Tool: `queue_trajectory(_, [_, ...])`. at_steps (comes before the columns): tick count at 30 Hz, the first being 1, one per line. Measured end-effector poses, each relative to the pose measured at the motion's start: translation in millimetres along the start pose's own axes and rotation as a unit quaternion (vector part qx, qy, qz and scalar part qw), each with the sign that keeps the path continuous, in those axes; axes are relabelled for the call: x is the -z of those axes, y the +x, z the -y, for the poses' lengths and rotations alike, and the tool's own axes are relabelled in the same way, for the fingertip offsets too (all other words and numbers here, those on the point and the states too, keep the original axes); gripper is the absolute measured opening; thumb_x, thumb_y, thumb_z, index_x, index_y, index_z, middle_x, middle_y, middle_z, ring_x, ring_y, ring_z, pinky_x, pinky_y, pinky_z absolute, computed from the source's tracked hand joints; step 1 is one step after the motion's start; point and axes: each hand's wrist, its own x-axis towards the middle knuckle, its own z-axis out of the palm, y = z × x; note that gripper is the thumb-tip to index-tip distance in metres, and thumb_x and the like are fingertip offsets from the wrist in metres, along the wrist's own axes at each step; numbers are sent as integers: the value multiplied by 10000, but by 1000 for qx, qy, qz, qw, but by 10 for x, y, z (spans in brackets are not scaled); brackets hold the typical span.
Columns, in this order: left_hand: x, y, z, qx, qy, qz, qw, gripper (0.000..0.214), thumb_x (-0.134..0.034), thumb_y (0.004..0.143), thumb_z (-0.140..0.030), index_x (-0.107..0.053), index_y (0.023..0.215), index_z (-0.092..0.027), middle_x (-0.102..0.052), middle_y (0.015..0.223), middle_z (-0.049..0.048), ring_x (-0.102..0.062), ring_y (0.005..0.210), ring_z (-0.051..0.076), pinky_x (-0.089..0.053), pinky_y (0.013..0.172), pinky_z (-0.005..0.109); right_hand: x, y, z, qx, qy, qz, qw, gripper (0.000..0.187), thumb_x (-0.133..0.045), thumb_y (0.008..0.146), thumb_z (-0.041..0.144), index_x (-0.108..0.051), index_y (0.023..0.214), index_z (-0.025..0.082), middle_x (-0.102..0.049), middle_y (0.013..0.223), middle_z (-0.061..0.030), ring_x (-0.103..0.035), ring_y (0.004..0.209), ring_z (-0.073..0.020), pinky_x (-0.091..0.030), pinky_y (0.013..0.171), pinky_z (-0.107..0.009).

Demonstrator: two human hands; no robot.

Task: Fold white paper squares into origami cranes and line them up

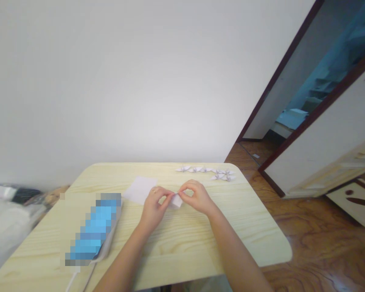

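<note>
Between my two hands is a small folded piece of white paper (176, 201), its lower part showing below my fingertips. My left hand (157, 205) pinches its upper left edge between thumb and index finger. From the other side my right hand (197, 197) pinches the upper right edge the same way, and the fingertips of both hands nearly meet. A flat stack or sheet of white paper (138, 188) lies just behind and left of my left hand. Toward the table's back right edge, several small folded white paper figures (205, 170) sit in two rows.
The light wooden table (182, 251) has rounded corners and stands against a white wall (158, 81). A blurred-out phone-like device (94, 229) lies at the left with a white cable (71, 282). Right of the table are a wooden floor (307, 235) and an open doorway.
</note>
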Motion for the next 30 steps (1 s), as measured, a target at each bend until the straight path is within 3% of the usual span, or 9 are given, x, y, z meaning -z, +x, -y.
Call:
queue_trajectory(3, [14, 9, 37, 23, -2, -13, 1000, 114, -534, 772, -247, -615, 723, -182, -598, 684, 13, -521, 689, 139, -406, 646, 254, 46, 3, -115, -17, 27, -3, 999, 83, -549, 732, 156, -621, 696, 178, -630, 717, -11, -569, 710, -134, -423, 702, -254])
queue_trajectory(6, [35, 23, 88, 90, -7, -68, 994, 161, -521, 771, -298, -609, 705, -181, -585, 660, 4, -511, 625, 129, -398, 565, 232, 90, -4, -233, -70, 31, -90, 993, 83, -529, 730, 156, -609, 708, 163, -628, 736, -30, -574, 730, -148, -436, 716, -272])
queue_trajectory(8, [41, 28, 115, 125, -15, -95, 988, 186, -522, 765, -333, -611, 708, -180, -583, 661, 1, -508, 606, 124, -397, 540, 224, 79, -13, -245, -96, 55, -114, 987, 92, -517, 750, 193, -602, 742, 159, -631, 768, -42, -579, 746, -153, -446, 715, -277])
queue_trajectory(13, [-3, 11, 135, 158, -71, -96, 980, 193, -535, 754, -355, -604, 742, -175, -556, 681, -8, -509, 541, 96, -420, 496, 211, -98, -28, -15, -74, 118, 8, 990, 186, -599, 713, 286, -605, 857, 168, -635, 797, -31, -586, 732, -146, -457, 683, -256])
queue_trajectory(16, [-38, 4, 119, 193, -141, -79, 968, 210, -537, 747, -373, -577, 775, -169, -538, 719, -7, -542, 510, 89, -425, 417, 195, -204, -21, 74, -62, 87, 17, 994, 139, -596, 714, 269, -623, 812, 174, -636, 788, -22, -575, 747, -151, -436, 705, -259])
queue_trajectory(20, [-66, 13, 96, 233, -220, -98, 942, 275, -589, 700, -372, -509, 886, -186, -505, 713, -37, -607, 587, 116, -476, 433, 193, -284, -10, -25, -110, 144, 32, 983, 152, -513, 772, 252, -634, 800, 165, -632, 719, -11, -565, 666, -134, -429, 624, -234])
queue_trajectory(23, [-82, 12, 113, 228, -229, -116, 939, 275, -628, 661, -363, -501, 831, -187, -506, 690, -50, -600, 602, 113, -512, 468, 215, -322, -2, -136, -143, 217, 35, 965, 169, -523, 764, 282, -630, 815, 162, -628, 717, -9, -560, 657, -132, -426, 607, -233])
queue_trajectory(27, [-93, -12, 139, 171, -161, -78, 969, 208, -590, 704, -362, -616, 806, -182, -577, 815, 24, -590, 714, 145, -530, 507, 236, -351, 6, -190, -166, 289, 27, 943, 192, -565, 730, 336, -625, 765, 156, -606, 672, -2, -545, 630, -125, -423, 601, -236])
queue_trajectory(30, [-93, -26, 124, 136, -121, -54, 982, 202, -569, 735, -344, -655, 850, -202, -590, 876, 49, -583, 771, 155, -532, 552, 243, -353, 2, -167, -176, 290, 20, 941, 211, -587, 710, 352, -631, 758, 151, -598, 648, 0, -528, 590, -113, -417, 575, -231])
